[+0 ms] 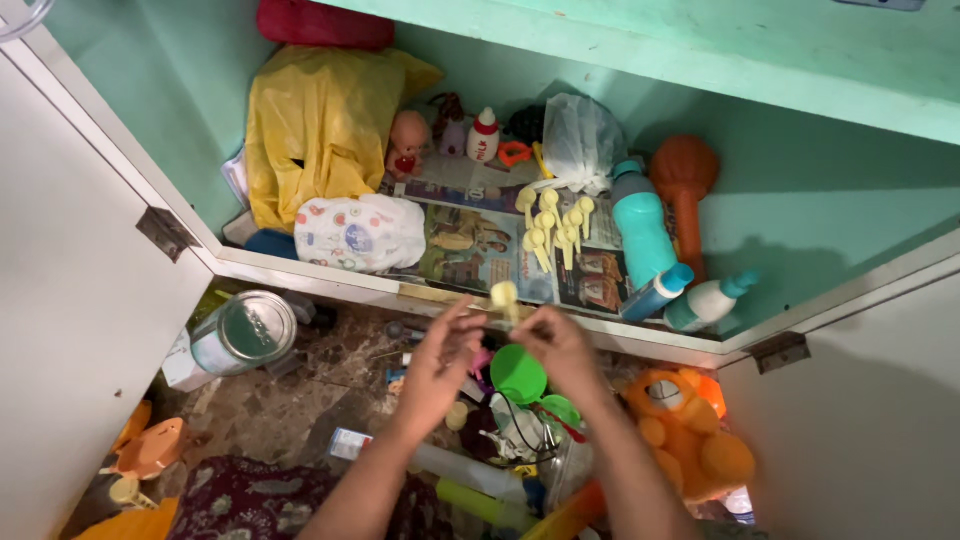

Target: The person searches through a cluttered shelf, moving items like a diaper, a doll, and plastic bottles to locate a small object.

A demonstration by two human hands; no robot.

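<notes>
Head view has you over an open cabinet, both hands meeting just above its front edge; your left hand (440, 355) and right hand (562, 345) pinch 1 small yellow scoop (505, 297) between the fingertips, bowl end up, probably so it stays clear of the clutter below; a bunch of matching scoops (552, 228) lies on the newspaper lining (480, 245), just beside the teal bottle (640, 225); a green cup (518, 373) sits under your hands.
</notes>
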